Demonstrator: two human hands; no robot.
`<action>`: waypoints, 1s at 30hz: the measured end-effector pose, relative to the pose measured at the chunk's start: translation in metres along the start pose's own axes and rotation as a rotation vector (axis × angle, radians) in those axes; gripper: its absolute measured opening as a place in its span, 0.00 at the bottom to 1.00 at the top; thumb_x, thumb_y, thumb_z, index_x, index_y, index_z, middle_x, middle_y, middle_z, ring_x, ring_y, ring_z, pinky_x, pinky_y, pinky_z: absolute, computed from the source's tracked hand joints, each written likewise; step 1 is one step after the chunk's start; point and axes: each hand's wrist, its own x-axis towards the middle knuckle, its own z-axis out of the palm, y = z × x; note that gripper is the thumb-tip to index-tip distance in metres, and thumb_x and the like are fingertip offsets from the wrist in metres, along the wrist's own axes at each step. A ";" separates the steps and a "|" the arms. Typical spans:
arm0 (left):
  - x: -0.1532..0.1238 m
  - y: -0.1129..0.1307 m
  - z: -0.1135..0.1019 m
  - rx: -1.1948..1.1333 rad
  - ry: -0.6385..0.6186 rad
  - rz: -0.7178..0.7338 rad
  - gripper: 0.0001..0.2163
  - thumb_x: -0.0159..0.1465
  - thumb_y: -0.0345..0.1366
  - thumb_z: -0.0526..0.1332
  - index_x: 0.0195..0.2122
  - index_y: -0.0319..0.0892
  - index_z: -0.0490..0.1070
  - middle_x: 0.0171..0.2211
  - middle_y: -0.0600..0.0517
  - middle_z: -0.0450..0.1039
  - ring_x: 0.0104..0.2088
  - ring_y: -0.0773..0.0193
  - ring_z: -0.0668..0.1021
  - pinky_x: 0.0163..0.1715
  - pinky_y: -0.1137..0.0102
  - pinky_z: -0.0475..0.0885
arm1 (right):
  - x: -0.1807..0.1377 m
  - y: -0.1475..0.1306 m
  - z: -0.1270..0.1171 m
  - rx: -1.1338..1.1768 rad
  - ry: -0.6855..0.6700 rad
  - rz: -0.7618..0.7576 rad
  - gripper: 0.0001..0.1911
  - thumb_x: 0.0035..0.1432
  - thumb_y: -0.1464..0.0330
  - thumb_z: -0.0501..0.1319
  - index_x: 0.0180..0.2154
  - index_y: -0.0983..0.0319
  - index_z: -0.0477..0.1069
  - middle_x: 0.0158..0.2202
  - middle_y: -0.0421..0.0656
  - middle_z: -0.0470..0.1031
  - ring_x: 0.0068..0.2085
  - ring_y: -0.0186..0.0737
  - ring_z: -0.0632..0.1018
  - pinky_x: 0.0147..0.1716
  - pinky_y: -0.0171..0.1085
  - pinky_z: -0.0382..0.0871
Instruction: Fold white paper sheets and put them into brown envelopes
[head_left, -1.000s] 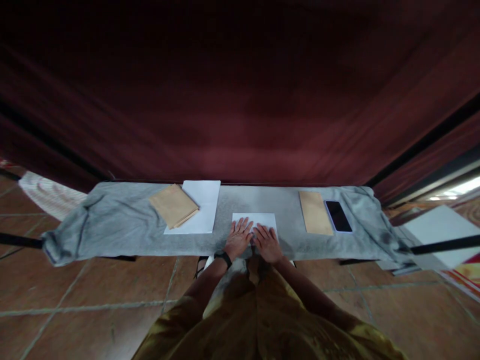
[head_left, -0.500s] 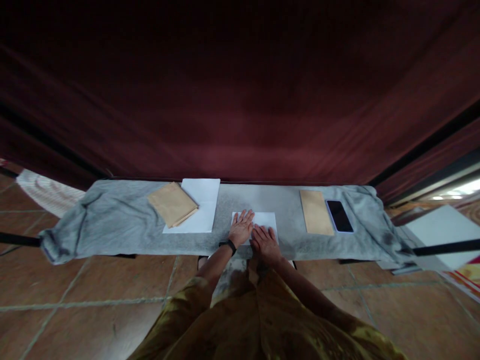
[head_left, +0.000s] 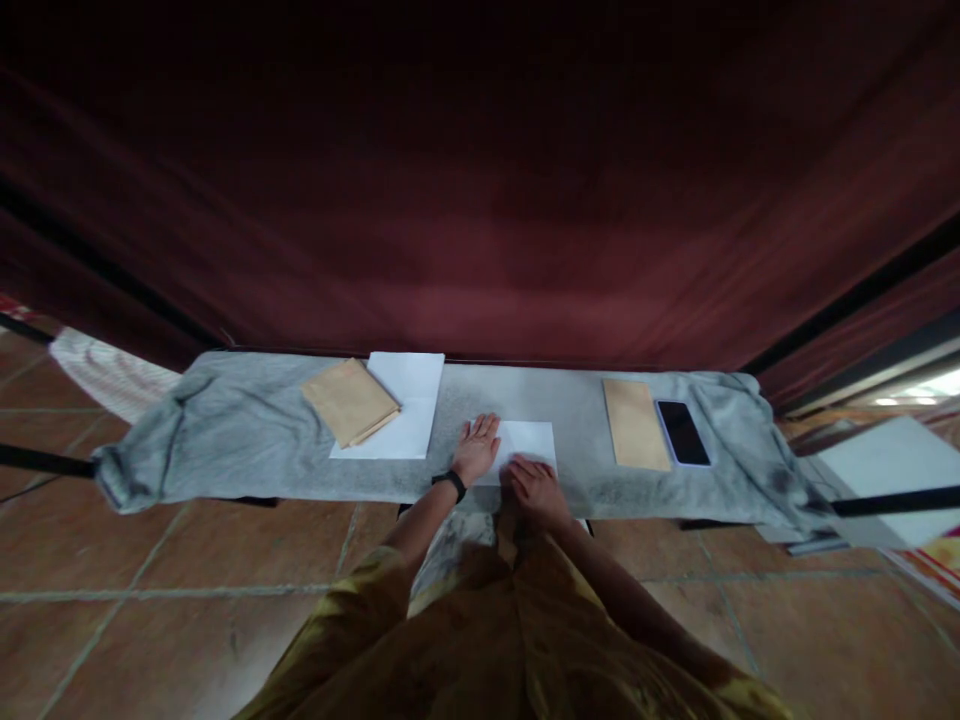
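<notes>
A small white sheet of paper (head_left: 529,440), possibly folded, lies on the grey cloth (head_left: 574,400) before me. My left hand (head_left: 477,448), with a black band (head_left: 453,484) at its wrist, rests flat over the paper's left edge, fingers stretched out. On the lower right part of the sheet lies my right hand (head_left: 537,490), palm down, its fingers extended and slightly bent. Neither hand grips anything. Both cover parts of the paper.
Brown envelopes (head_left: 349,400) lie on larger white paper (head_left: 412,385) to the left. To the right are another brown envelope (head_left: 636,425) and a phone (head_left: 683,433). A dark red drape (head_left: 480,260) rises behind the cloth-covered bench. Tiled floor (head_left: 247,560) shows below.
My left hand has slid left across the paper, away from my right hand, uncovering more of its middle. The right hand has shifted slightly lower. The view has tilted a little.
</notes>
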 end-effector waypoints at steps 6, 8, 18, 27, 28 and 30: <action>0.013 -0.016 -0.025 0.008 0.032 -0.088 0.20 0.67 0.32 0.52 0.60 0.41 0.67 0.59 0.41 0.71 0.59 0.51 0.72 0.58 0.56 0.67 | 0.056 0.031 -0.008 0.133 0.155 0.195 0.23 0.66 0.71 0.50 0.59 0.62 0.71 0.61 0.51 0.73 0.62 0.46 0.71 0.63 0.48 0.62; 0.016 -0.014 -0.030 0.002 0.032 -0.103 0.17 0.66 0.31 0.55 0.56 0.41 0.71 0.55 0.41 0.73 0.57 0.51 0.73 0.56 0.56 0.69 | 0.064 0.036 -0.007 0.228 0.191 0.245 0.23 0.64 0.71 0.51 0.58 0.63 0.72 0.61 0.52 0.72 0.62 0.48 0.70 0.63 0.49 0.62; 0.016 -0.008 -0.082 -0.154 0.142 -0.083 0.10 0.71 0.31 0.51 0.43 0.44 0.71 0.39 0.50 0.78 0.40 0.62 0.80 0.43 0.69 0.73 | 0.022 0.039 -0.008 0.680 0.312 0.423 0.24 0.66 0.56 0.50 0.52 0.61 0.74 0.49 0.51 0.80 0.47 0.50 0.80 0.50 0.51 0.74; -0.028 0.003 -0.079 -0.010 0.322 0.431 0.09 0.72 0.30 0.53 0.47 0.43 0.72 0.53 0.47 0.75 0.54 0.57 0.74 0.58 0.59 0.67 | 0.021 0.038 -0.048 1.436 0.318 0.626 0.33 0.64 0.40 0.45 0.51 0.59 0.69 0.46 0.52 0.81 0.40 0.46 0.83 0.40 0.47 0.79; -0.035 0.001 -0.067 0.013 0.290 0.451 0.09 0.71 0.28 0.54 0.47 0.43 0.72 0.55 0.47 0.74 0.54 0.57 0.74 0.58 0.59 0.67 | 0.019 0.037 -0.048 1.505 0.330 0.701 0.30 0.61 0.41 0.51 0.49 0.58 0.69 0.43 0.50 0.82 0.38 0.45 0.83 0.39 0.46 0.79; -0.049 -0.004 -0.045 0.026 0.230 0.449 0.10 0.70 0.27 0.55 0.48 0.43 0.73 0.56 0.47 0.74 0.55 0.57 0.74 0.59 0.59 0.67 | 0.013 0.037 -0.044 1.528 0.346 0.819 0.26 0.54 0.45 0.62 0.45 0.57 0.69 0.37 0.45 0.81 0.34 0.43 0.82 0.37 0.44 0.79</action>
